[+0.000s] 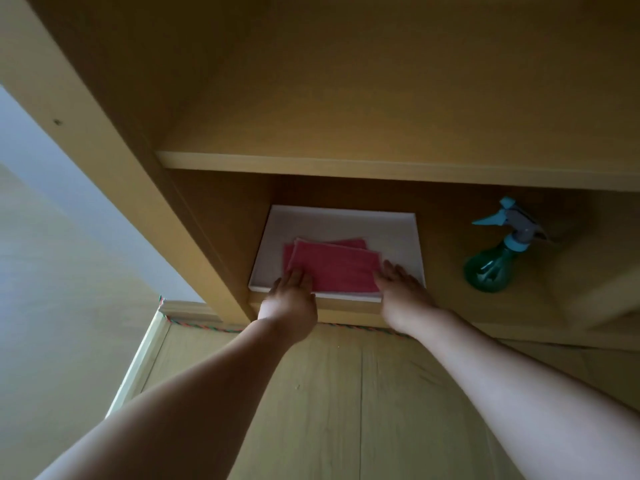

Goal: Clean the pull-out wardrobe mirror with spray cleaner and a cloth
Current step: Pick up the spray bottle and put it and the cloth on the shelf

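I reach both arms into the lower compartment of a wooden wardrobe (214, 109), under a shelf (381, 168). A shallow white tray (346, 220) sits on the compartment floor, and the pink cloth (332, 268) lies folded flat in it, in overlapping layers, its long axis running left to right, slightly skewed against the tray's edges. My left hand (291, 299) lies palm down with the fingers spread over the cloth's near left corner; that grip is flat and loose, pressing rather than pinching. My right hand (403, 289) rests at the cloth's near right end, fingers extended onto the tray's near right part, equally flat, with nothing closed inside it. To the right, well apart from the tray, the spray bottle (495, 261) stands on the same floor: green translucent body, light blue trigger head, nozzle pointing left toward the tray. I can read no label or writing on bottle, tray or cloth.
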